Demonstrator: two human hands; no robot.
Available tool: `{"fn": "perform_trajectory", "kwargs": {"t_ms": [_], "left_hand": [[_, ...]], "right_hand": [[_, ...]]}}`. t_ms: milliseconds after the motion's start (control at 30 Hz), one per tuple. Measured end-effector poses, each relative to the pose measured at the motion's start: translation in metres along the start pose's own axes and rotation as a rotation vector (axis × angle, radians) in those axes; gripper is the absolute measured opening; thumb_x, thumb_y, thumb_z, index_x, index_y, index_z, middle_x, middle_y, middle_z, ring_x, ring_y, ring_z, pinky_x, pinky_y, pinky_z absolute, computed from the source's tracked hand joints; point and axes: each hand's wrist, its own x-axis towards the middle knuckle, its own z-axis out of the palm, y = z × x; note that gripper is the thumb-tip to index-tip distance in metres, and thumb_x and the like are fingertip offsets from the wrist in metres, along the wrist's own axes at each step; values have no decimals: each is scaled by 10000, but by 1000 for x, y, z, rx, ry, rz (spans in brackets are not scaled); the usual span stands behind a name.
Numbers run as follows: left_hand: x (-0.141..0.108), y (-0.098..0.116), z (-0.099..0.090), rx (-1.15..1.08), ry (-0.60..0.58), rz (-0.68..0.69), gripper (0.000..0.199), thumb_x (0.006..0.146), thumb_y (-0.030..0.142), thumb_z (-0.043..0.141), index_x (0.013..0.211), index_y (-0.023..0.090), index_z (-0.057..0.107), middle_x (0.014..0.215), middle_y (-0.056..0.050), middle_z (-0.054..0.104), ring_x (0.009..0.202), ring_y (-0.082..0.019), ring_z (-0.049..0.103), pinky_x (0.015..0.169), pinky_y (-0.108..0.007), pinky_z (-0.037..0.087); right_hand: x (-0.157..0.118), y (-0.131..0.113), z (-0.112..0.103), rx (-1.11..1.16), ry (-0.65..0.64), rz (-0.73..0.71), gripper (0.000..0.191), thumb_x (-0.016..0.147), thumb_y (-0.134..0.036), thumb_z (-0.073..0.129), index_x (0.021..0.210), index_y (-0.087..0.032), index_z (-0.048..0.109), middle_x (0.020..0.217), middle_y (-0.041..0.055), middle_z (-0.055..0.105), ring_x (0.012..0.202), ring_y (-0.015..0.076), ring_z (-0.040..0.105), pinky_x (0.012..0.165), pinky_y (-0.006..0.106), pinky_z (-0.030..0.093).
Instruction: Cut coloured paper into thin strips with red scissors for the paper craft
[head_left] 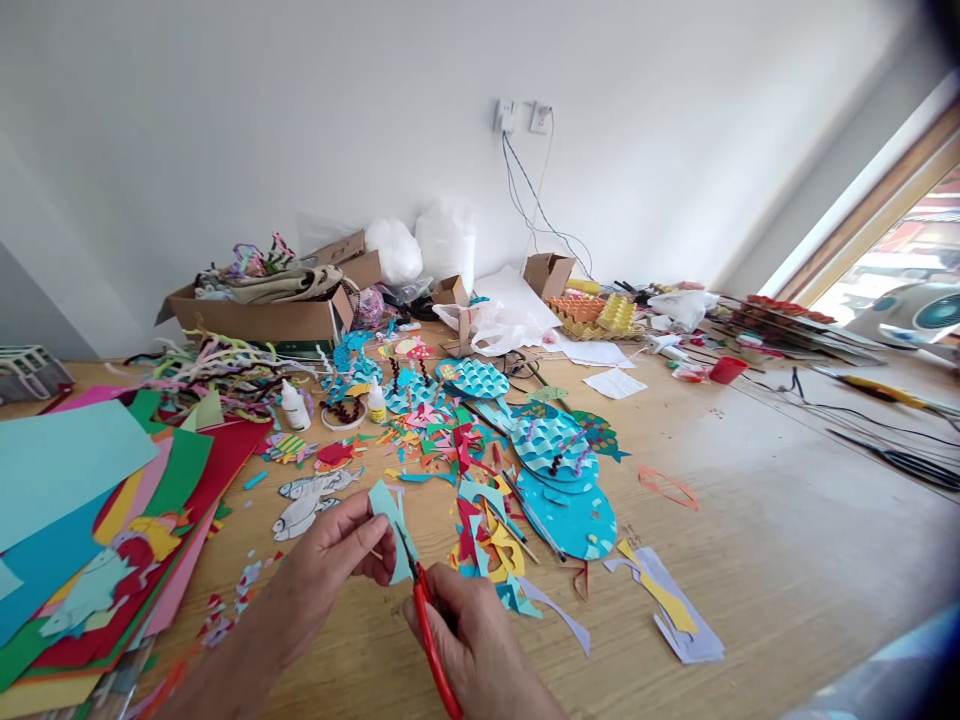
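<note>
My left hand [352, 540] pinches a small piece of light teal paper [386, 502] between thumb and fingers, above the table's front part. In my right hand [469, 630] are scissors with red handles [431, 640]. Their dark blades lie against the paper's right side, close to my left fingertips. How far the blades are apart is hard to make out. Just beyond the hands lie white fish cutouts [311, 500], a red fish cutout [335, 456] and colourful paper scraps [491, 540].
Stacked coloured paper [67, 470] covers the left side. Glue bottles [295, 408], fuzzy pipe cleaners [217, 375] and a cardboard box [255, 318] stand behind. Blue wave-patterned discs [566, 510] lie right of centre. Purple and yellow offcuts [679, 610] and a red cup [727, 370] are farther right.
</note>
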Motion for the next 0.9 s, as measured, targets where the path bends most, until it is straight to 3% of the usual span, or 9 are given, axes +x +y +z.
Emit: {"fn": "perform_trajectory", "kwargs": {"t_ms": [900], "left_hand": [[-2,-5,2,-76,-94,-84,186,789,281,526,678,155,606,604,6,601,546,-107,524,525,-220,411]], "right_hand": [[-2,8,1,10,12,-32,297,834,-284,407,563,-170,365,522,-66,300,499,75,249,431,202,190]]}}
